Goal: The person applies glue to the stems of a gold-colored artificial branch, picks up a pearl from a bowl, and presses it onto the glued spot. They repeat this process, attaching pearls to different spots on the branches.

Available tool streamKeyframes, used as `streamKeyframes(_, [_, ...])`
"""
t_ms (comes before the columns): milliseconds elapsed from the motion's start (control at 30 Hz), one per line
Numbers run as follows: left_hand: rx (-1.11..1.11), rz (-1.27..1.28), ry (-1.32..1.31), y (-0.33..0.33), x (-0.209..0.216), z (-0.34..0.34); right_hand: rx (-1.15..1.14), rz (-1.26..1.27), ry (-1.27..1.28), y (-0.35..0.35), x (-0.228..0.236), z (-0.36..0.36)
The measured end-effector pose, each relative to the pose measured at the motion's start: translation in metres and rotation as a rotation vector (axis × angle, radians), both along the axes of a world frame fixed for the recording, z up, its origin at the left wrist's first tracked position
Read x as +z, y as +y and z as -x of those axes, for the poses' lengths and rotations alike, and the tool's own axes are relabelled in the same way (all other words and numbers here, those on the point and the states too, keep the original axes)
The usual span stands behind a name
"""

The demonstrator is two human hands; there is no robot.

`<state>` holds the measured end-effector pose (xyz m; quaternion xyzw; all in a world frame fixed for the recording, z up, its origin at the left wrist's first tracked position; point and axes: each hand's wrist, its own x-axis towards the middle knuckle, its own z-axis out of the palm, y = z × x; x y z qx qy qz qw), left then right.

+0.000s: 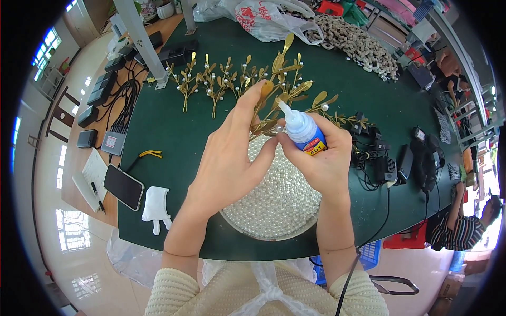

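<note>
My left hand [224, 158] is closed around a gold leaf branch [284, 68] dotted with small pearls; a brownish cover or stain shows on its index fingertip. In my right hand [329, 163] is a blue-and-white glue bottle [303, 129], tilted with its nozzle against or close to the branch's leaves; contact cannot be made out. Below both hands lies a round tray [263, 237] full of loose white pearls [279, 203]. Beyond the left hand, similar gold sprigs [215, 87] rest in a row on the green table. Part of the held branch is hidden by my fingers.
At the left are a phone [124, 187], yellow-handled pliers [150, 154] and a white cloth piece [156, 205]. A plastic bag [263, 21] and a heap of beige pieces [350, 45] lie at the back. Adapters with cables [387, 169] occupy the right; a person in stripes [464, 229] is farther right.
</note>
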<state>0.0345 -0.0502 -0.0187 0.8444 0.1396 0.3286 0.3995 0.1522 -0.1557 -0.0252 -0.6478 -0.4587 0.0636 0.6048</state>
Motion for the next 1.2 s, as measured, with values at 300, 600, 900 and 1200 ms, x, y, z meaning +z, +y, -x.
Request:
streamKeyframes(300, [0.020,0.136,-0.050,-0.001,0.008,-0.004,-0.033,-0.117,0.084,-0.012,0.018,-0.001])
streamKeyframes(600, [-0.010,0.166,-0.197,0.009,0.000,-0.002,0.299,-0.465,0.463,-0.034,0.022,-0.023])
streamKeyframes(900, [0.029,0.198,-0.180,0.031,-0.001,0.012,0.778,-0.751,0.990,-0.057,0.042,0.001])
streamKeyframes(1200, [0.075,0.164,-0.195,0.017,0.019,0.010,1.284,-0.810,0.935,-0.075,0.054,0.029])
